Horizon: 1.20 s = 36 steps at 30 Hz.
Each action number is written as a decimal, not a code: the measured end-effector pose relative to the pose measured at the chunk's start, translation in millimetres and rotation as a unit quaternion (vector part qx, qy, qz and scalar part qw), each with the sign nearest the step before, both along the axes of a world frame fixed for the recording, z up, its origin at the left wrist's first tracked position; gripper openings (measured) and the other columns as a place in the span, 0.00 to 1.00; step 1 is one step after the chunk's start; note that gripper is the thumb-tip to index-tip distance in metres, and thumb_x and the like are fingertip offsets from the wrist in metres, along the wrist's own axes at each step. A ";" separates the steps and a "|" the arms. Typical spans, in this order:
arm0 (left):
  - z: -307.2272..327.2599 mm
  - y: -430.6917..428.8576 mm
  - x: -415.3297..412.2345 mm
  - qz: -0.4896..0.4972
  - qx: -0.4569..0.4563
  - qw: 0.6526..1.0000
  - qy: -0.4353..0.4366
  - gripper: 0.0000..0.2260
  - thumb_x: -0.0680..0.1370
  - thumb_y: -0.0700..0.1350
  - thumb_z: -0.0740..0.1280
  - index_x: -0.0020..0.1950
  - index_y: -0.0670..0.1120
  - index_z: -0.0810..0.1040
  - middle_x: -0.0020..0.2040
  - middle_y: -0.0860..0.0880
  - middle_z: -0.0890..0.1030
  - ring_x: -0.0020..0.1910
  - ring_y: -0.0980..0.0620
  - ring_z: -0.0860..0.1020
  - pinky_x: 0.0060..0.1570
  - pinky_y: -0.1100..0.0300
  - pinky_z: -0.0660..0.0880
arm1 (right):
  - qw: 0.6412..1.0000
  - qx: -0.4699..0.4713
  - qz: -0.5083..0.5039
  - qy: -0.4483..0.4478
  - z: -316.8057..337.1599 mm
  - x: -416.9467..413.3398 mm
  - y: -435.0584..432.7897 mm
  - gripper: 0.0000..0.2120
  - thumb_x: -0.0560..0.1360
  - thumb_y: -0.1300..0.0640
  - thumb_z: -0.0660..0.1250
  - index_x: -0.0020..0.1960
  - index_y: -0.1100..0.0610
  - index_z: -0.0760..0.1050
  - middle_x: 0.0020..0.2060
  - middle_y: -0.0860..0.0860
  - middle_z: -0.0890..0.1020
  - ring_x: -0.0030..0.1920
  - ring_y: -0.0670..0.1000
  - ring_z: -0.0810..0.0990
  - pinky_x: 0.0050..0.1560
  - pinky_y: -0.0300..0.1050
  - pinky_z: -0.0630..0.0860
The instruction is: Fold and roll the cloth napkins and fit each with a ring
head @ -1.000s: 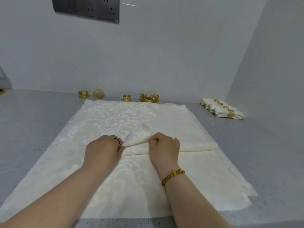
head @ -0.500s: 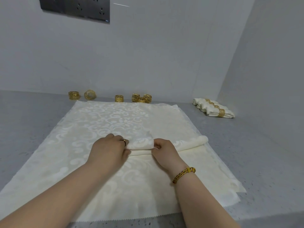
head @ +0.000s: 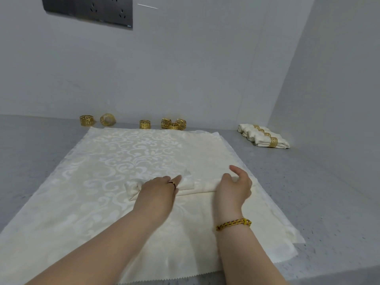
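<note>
Closest to the camera are both forearms reaching out over the cloth, with a woven yellow bracelet [head: 233, 223] on the right wrist. The left hand [head: 158, 190] lies flat on the rolled napkin [head: 195, 185], fingers pretty much straight, pressing it down near the left half. The right hand [head: 234, 187] cups the right end of that roll with its fingers bent over it and one digit sticking up. So one hand is flat and wide, the other is wrapped on the roll. The roll sits crosswise, roughly in the middle of the flat napkins [head: 98, 182], which are spread over the grey bench [head: 308, 192]. From the offset edges at the right it looks like more than one layer, but I can't count them.

Further back, along the wall, there are six loose gold rings [head: 145, 124]: two off to the left, one in the middle, and three bunched together. In the far right corner are three finished napkins [head: 264, 136], rolled and ringed, lying side by side. Up on the wall is a dark socket panel [head: 88, 11].

My read is that three are done and a fourth is rolled but has no ring. Someone has to fetch a ring from the back row without letting the roll spring open. Then there's the flat pile to get through, so probably less than halfway.
</note>
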<state>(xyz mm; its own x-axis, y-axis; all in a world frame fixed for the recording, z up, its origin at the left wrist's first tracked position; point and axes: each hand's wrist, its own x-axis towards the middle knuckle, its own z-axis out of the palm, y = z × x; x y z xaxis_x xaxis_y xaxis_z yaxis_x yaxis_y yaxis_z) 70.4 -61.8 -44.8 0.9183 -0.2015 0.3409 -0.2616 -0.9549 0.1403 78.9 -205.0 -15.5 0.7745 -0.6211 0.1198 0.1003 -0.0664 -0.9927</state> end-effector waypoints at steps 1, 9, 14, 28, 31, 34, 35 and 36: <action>-1.3 -1.3 -0.3 0.000 0.019 1.000 0.013 0.19 0.82 0.47 0.47 0.73 0.52 0.58 0.66 0.49 0.70 0.65 0.49 0.68 0.60 0.56 0.65 | 0.999 0.034 -0.017 0.012 1.5 0.4 -4.0 0.15 0.75 0.67 0.56 0.58 0.56 0.72 0.59 0.50 0.68 0.63 0.52 0.63 0.53 0.37 0.59; 4.1 -2.5 -5.7 -0.007 0.017 0.997 0.072 0.19 0.82 0.48 0.46 0.73 0.60 0.52 0.75 0.59 0.55 0.74 0.58 0.52 0.71 0.52 0.48 | 0.909 0.413 0.004 -0.054 7.7 8.2 -21.8 0.26 0.75 0.68 0.59 0.70 0.57 0.58 0.66 0.57 0.65 0.56 0.55 0.72 0.52 0.47 0.75; 7.4 -5.9 -5.4 0.026 -0.010 0.998 0.050 0.19 0.82 0.46 0.47 0.74 0.53 0.54 0.70 0.54 0.68 0.69 0.54 0.63 0.68 0.57 0.53 | 0.876 0.442 0.193 -0.020 10.8 8.7 -14.0 0.10 0.77 0.62 0.61 0.57 0.63 0.71 0.48 0.56 0.76 0.50 0.52 0.77 0.54 0.49 0.76; 16.7 2.0 -7.8 0.047 -0.159 0.986 -0.006 0.16 0.73 0.49 0.68 0.59 0.47 0.77 0.64 0.51 0.74 0.65 0.51 0.70 0.60 0.61 0.63 | 0.930 -0.232 0.274 0.079 -10.3 7.3 29.6 0.12 0.73 0.64 0.63 0.49 0.55 0.60 0.41 0.49 0.73 0.42 0.50 0.73 0.32 0.30 0.66; 22.1 17.9 -13.7 0.069 -0.101 0.987 -0.099 0.23 0.61 0.48 0.78 0.52 0.44 0.79 0.55 0.47 0.78 0.56 0.43 0.76 0.56 0.56 0.65 | 0.902 -0.335 0.237 0.136 -9.9 8.3 31.5 0.10 0.75 0.60 0.60 0.49 0.52 0.58 0.44 0.52 0.72 0.56 0.56 0.69 0.50 0.42 0.62; 24.7 38.8 -24.9 0.131 -0.128 0.982 -0.054 0.24 0.67 0.51 0.73 0.60 0.45 0.72 0.60 0.50 0.72 0.58 0.46 0.72 0.51 0.56 0.68 | 0.884 -0.374 0.234 0.158 -9.2 6.5 30.3 0.09 0.75 0.60 0.58 0.48 0.53 0.57 0.39 0.48 0.67 0.60 0.55 0.66 0.50 0.44 0.58; 24.8 44.5 -27.1 0.152 -0.153 0.976 -0.027 0.23 0.70 0.51 0.70 0.62 0.46 0.70 0.61 0.51 0.70 0.58 0.49 0.72 0.48 0.58 0.68 | 0.882 -0.376 0.234 0.161 -9.0 6.0 30.3 0.08 0.75 0.60 0.58 0.48 0.53 0.58 0.42 0.48 0.68 0.60 0.55 0.66 0.49 0.44 0.56; 24.8 49.4 -27.8 0.166 -0.178 0.970 -0.011 0.20 0.72 0.50 0.69 0.61 0.47 0.69 0.60 0.52 0.70 0.55 0.49 0.73 0.45 0.59 0.67 | 0.881 -0.379 0.232 0.163 -8.2 5.5 30.3 0.08 0.75 0.60 0.58 0.48 0.53 0.58 0.44 0.49 0.69 0.60 0.54 0.66 0.49 0.44 0.56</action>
